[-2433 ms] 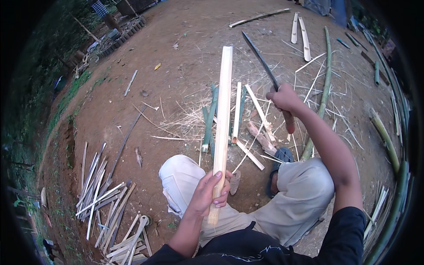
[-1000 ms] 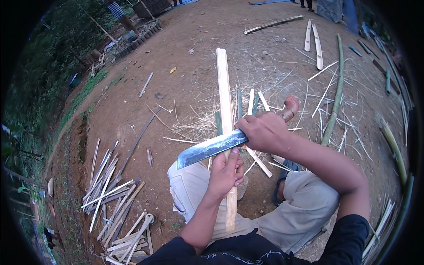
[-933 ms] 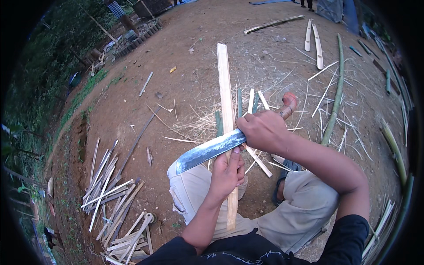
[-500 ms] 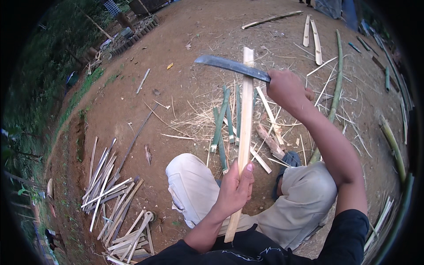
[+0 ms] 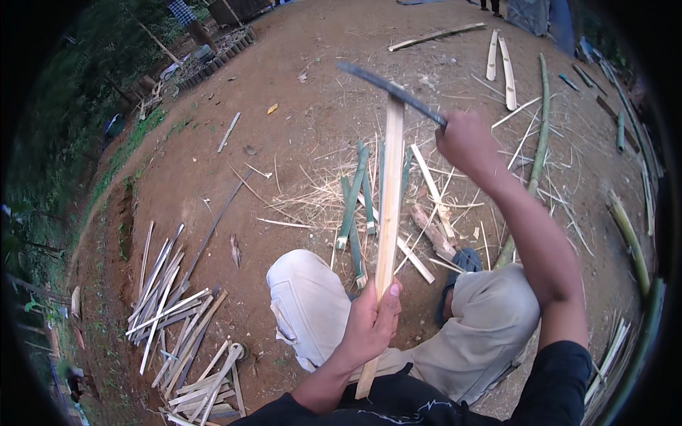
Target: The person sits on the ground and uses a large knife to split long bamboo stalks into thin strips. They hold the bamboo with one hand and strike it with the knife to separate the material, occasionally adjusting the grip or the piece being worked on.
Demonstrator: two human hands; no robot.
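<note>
My left hand (image 5: 371, 321) is closed round the lower part of a pale split bamboo strip (image 5: 391, 192), which stands lengthwise in front of me between my knees. In my right hand (image 5: 469, 145) is the handle of a machete (image 5: 380, 84), the handle itself hidden by my fingers. Its dark, slightly curved blade points to the far left and crosses the strip's top end, touching it or very near. Behind the strip, green bamboo pieces (image 5: 353, 195) lie on the ground among thin shavings (image 5: 298, 199).
Bundled bamboo slats (image 5: 167, 298) and more strips (image 5: 213, 387) lie at the left. A short log (image 5: 433, 231) rests by my foot. A long green pole (image 5: 543, 128) lies at the right, with two split halves (image 5: 508, 74) farther off.
The blade has moved up to the strip's far end and turned more edge-on. My right hand has shifted slightly right. The left hand and strip have come a little nearer, the strip tilting slightly.
</note>
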